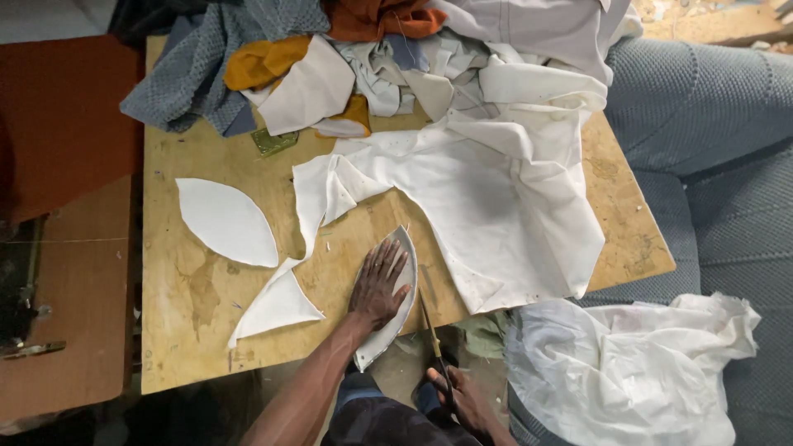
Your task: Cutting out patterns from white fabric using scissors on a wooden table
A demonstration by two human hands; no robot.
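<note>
Nearest the camera, the right hand [467, 400] is closing its grip around the handles of a pair of scissors [433, 334], whose blades are pointing up along the right edge of a white leaf-shaped fabric piece [402, 310]. The left hand [378, 285] is pressing flat and open-fingered on that piece, which is overhanging the near edge of the desk [206, 330]. Left of the grip a second white leaf-shaped cutout [225, 221] and a triangular offcut [277, 307] are lying, while large white cloth [496, 198] is spreading above and right; no packages or labels are showing.
</note>
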